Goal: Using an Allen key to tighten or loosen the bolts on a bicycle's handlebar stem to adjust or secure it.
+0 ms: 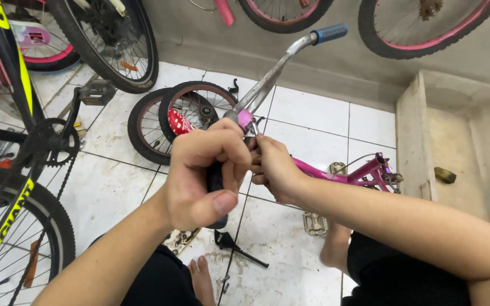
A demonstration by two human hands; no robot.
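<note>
A small pink bicycle (364,173) lies on the tiled floor in front of me, its silver handlebar (270,76) rising to a blue grip (329,33). My left hand (202,173) is closed around a dark tool handle (215,184) just below the handlebar clamp (245,119). My right hand (276,167) pinches something small at the stem next to the clamp; what it pinches is hidden by my fingers. The bicycle's small front wheels (185,116) lie behind my hands. My bare feet and dark shorts show at the bottom.
A black and yellow bicycle (12,170) stands at the left with its crank and pedal (97,90). More wheels hang along the back wall. A concrete trough (460,141) is at the right. A kickstand (236,246) and a loose pedal (315,222) lie on the floor.
</note>
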